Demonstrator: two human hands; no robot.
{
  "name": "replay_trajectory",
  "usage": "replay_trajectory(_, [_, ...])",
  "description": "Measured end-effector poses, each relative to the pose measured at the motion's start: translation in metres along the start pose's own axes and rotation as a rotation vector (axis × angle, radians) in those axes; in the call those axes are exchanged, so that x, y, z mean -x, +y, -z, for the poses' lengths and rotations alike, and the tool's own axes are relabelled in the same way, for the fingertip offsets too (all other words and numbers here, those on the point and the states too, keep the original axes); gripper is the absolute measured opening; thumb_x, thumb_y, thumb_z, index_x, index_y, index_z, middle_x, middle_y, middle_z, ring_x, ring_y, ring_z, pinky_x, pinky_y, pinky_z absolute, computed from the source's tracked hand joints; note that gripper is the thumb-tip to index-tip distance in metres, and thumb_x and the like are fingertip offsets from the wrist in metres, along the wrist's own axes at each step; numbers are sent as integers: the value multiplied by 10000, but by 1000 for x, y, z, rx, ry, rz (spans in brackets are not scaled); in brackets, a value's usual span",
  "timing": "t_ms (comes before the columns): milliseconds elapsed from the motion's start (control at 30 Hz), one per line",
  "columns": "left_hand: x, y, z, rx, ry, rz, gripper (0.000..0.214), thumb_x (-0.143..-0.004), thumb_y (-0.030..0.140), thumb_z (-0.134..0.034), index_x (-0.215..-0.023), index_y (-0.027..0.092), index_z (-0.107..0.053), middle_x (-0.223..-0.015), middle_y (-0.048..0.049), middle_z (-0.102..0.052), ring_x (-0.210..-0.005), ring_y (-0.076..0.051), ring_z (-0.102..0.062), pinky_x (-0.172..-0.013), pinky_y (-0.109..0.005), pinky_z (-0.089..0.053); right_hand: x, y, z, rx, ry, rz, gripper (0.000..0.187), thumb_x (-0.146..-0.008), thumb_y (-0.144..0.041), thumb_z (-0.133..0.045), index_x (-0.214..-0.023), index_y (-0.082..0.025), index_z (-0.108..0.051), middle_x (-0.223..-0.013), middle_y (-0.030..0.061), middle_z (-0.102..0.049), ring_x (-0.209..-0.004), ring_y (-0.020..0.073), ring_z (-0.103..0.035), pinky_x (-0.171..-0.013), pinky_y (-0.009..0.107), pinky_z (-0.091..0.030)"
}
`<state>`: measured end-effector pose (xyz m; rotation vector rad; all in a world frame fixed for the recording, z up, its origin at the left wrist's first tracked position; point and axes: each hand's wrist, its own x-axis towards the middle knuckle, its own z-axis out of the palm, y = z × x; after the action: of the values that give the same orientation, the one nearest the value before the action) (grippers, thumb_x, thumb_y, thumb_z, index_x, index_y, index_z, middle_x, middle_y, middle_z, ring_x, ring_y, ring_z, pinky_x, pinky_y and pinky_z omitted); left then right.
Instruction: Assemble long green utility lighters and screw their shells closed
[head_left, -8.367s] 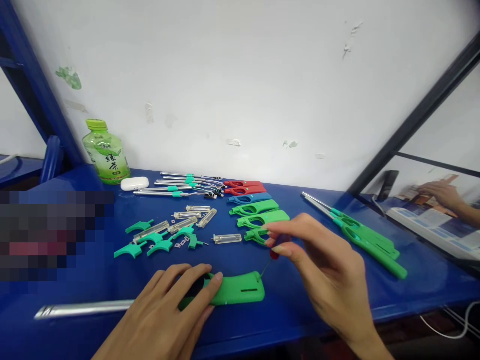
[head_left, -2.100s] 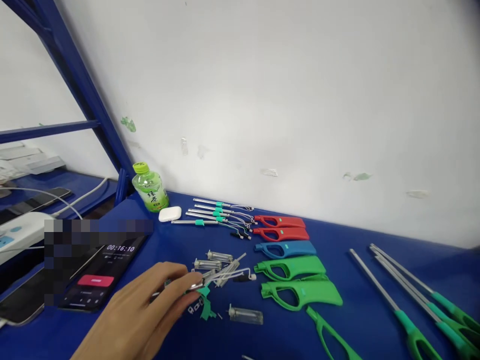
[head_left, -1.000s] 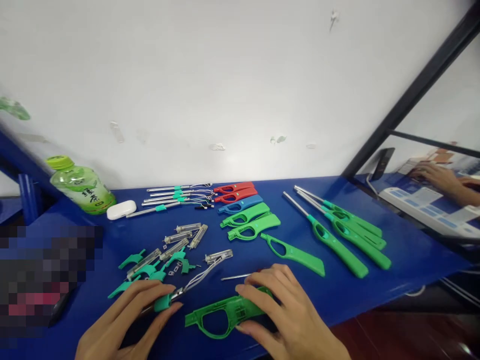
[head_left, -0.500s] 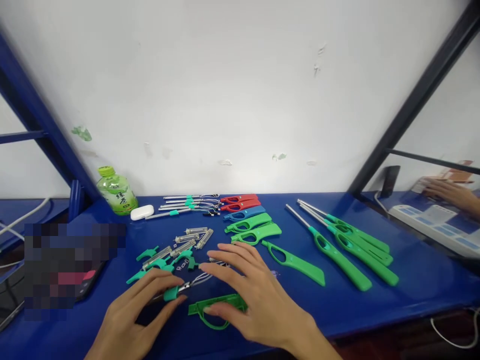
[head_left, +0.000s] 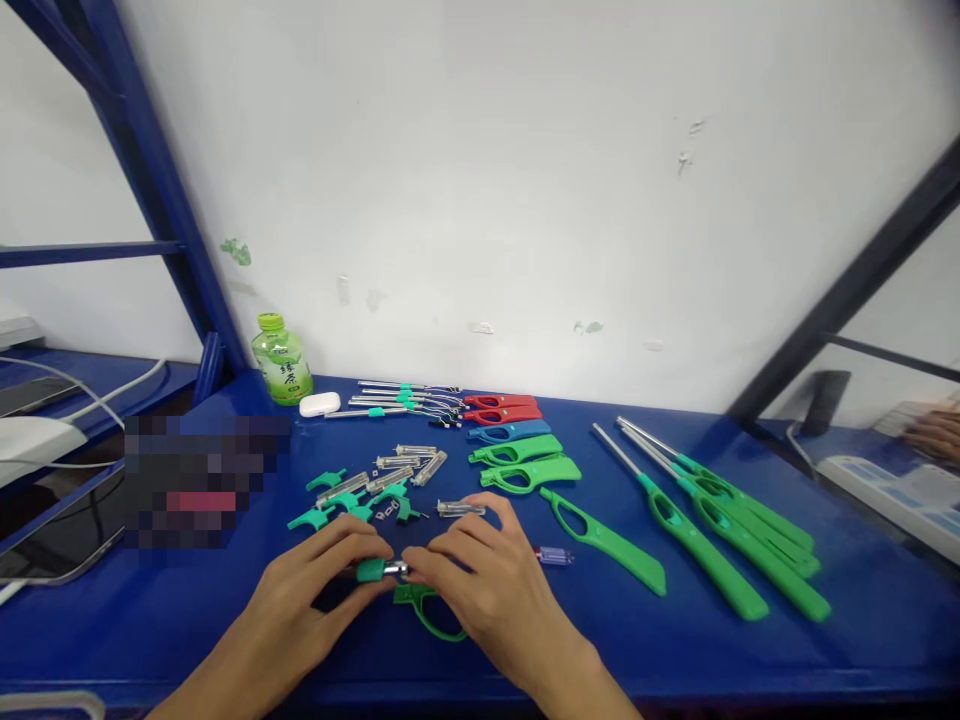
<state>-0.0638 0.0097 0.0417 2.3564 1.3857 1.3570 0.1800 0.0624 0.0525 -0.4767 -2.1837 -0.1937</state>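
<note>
My left hand [head_left: 319, 585] pinches a metal tube with a teal collar [head_left: 373, 570] at the front of the blue table [head_left: 862, 620]. My right hand [head_left: 487, 585] lies over a green lighter shell half [head_left: 429, 612], its fingers closed on the tube's wired end just right of the collar. Both hands meet over the shell. A small clear fuel tank [head_left: 553, 556] lies right of my right hand, and another [head_left: 460, 509] lies just beyond my fingers.
Teal triggers and clear tanks [head_left: 379, 478] lie scattered ahead. Farther back are metal tubes [head_left: 397, 397] and red, blue and green shells [head_left: 517, 445]. Assembled green lighters [head_left: 720, 525] lie right. A green bottle [head_left: 281, 358] and a white case [head_left: 319, 404] stand by the wall. Another person's hand [head_left: 934, 432] shows far right.
My right hand drew back from a spread, reaching pose and closed onto the tube beside my left hand. The camera view rose and swung left.
</note>
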Motion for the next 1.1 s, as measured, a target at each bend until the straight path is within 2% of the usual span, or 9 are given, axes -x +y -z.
replay_trajectory(133, [0,2,1,13,-33,-11,156,-1138,431,-726,-1073,294,-760,-1002,33,-784,-867,-116,-804,-841,-153,-615,-1,-3,2,3,6,2,239,-1247,-200,-556,-1116,-225,-754,-839,-49,-826,-771,140,-702,-1140,407,-457])
replay_trajectory(300, [2,3,0,2,-78,4,179,-1168,411,-680,-1054,285,-737,-987,40,-745,-823,-101,-763,-799,-160,-592,0,-5,5,-4,-2,-3,248,-1243,-171,-546,-1090,-216,-736,-882,-43,-832,-780,150,-687,-1137,409,-412])
replay_trajectory(400, [4,4,-1,-37,-81,-7,176,-1182,424,-652,-1121,288,-746,-1033,30,-750,-837,-94,-772,-783,-147,-594,0,-7,7,4,24,3,276,-1245,-168,-527,-1067,-206,-734,-865,-33,-818,-765,161,-677,-1132,411,-399])
replay_trajectory(567, [5,12,5,-94,-102,-38,195,-1186,318,-617,-1321,314,-757,-1160,0,-743,-988,-102,-808,-936,-149,-622,1,-7,8,15,86,6,321,-1248,-161,-514,-1012,-212,-726,-815,-43,-800,-704,149,-659,-1110,384,-400])
replay_trajectory(633, [5,16,8,-85,-147,-32,253,-1157,227,-615,-1341,328,-756,-1220,4,-749,-1086,-100,-808,-1024,-141,-602,3,-6,8,16,90,0,323,-1247,-158,-514,-1010,-217,-725,-810,-50,-801,-686,142,-652,-1105,377,-396])
replay_trajectory(733, [7,16,9,-53,-178,-2,287,-1147,165,-587,-1303,342,-750,-1251,28,-753,-1129,-75,-799,-1061,-101,-562,5,-5,9,17,63,-14,334,-1254,-170,-502,-1012,-219,-728,-815,-51,-806,-682,141,-651,-1108,377,-390])
replay_trajectory(933, [16,8,6,-16,-221,92,200,-1177,206,-568,-1242,332,-709,-1262,39,-754,-1135,-71,-789,-1047,-107,-566,5,-5,8,-2,26,-26,353,-1263,-209,-503,-1009,-222,-748,-807,-54,-811,-659,131,-649,-1096,372,-393])
replay_trajectory(1100, [30,7,11,-60,-240,131,202,-1153,276,-667,-1299,398,-735,-1296,90,-788,-1175,-65,-801,-1086,-82,-545,4,-5,8,8,0,33,386,-1272,-224,-483,-1021,-214,-775,-814,-53,-817,-632,123,-622,-1075,367,-400])
